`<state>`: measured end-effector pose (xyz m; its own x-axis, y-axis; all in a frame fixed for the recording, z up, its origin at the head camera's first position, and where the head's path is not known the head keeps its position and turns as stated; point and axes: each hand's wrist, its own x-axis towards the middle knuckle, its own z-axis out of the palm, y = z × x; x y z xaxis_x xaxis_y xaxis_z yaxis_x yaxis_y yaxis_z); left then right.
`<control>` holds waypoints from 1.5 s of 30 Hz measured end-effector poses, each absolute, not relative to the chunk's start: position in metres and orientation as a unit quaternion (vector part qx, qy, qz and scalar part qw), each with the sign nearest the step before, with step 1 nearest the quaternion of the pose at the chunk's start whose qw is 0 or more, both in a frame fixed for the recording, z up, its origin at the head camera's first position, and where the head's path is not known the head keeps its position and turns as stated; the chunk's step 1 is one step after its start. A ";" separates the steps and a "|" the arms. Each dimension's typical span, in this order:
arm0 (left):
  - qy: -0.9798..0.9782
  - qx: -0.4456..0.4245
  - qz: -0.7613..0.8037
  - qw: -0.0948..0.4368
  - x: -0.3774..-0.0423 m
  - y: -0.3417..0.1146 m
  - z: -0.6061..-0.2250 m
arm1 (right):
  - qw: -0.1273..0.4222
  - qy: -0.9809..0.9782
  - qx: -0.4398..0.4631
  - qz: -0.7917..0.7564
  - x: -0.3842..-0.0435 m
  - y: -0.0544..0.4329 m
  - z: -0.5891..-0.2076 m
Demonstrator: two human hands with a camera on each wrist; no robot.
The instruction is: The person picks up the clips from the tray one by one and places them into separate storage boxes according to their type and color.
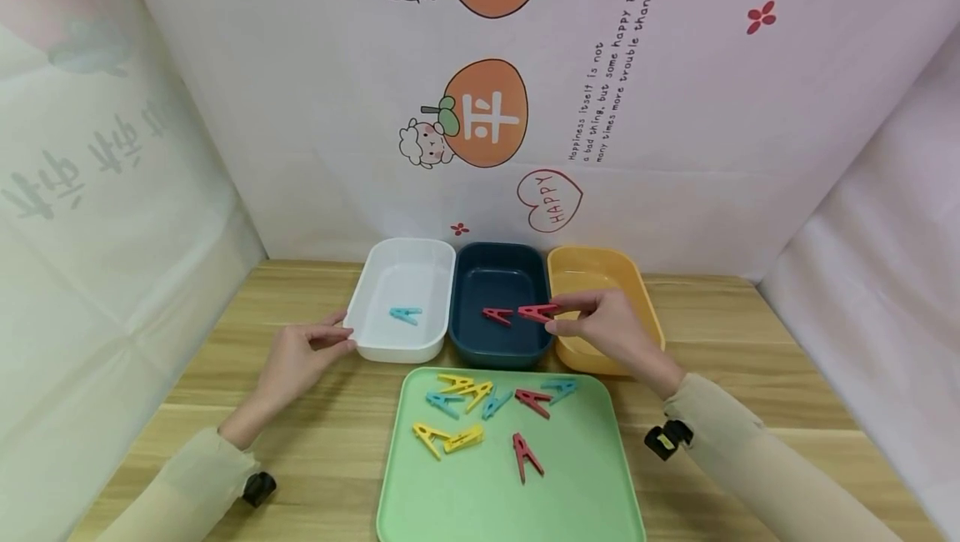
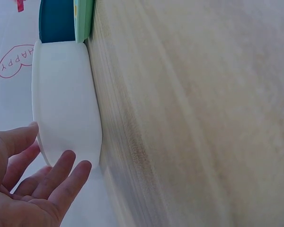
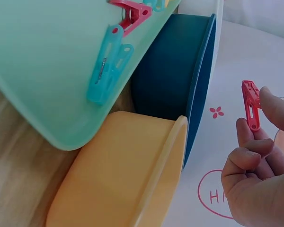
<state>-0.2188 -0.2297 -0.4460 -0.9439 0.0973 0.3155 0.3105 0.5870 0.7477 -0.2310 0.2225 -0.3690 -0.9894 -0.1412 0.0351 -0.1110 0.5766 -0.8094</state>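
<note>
A red clothespin (image 3: 251, 105) is pinched between thumb and fingers of my right hand (image 1: 611, 327), above the dark blue bin (image 1: 501, 355) near its right rim. Inside that bin lies another red clothespin (image 1: 497, 316). My left hand (image 1: 300, 358) has its fingers loosely spread, fingertips at the left front corner of the white bin (image 2: 66, 101). One light blue clothespin (image 1: 406, 314) lies in the white bin. In front of the bins, the green tray (image 1: 577, 484) bears several yellow, blue and red clothespins, among them a red one (image 1: 527, 457) lying near the middle.
A yellow bin (image 1: 596, 257) stands to the right of the dark blue one, below my right hand. All three bins form a row along the back of the wooden table (image 1: 720, 342). Behind them rises a printed white cloth (image 1: 337, 150).
</note>
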 end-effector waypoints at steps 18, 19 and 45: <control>-0.882 -0.111 -0.442 0.117 -0.217 -0.229 -0.446 | 0.022 0.896 -0.087 -0.435 -0.260 0.183 -0.377; -0.882 -0.112 -0.442 0.118 -0.217 -0.229 -0.446 | 0.022 0.896 -0.087 -0.435 -0.260 0.182 -0.378; -0.881 -0.113 -0.443 0.118 -0.218 -0.230 -0.445 | 0.054 0.903 -0.067 -0.420 -0.287 0.152 -0.395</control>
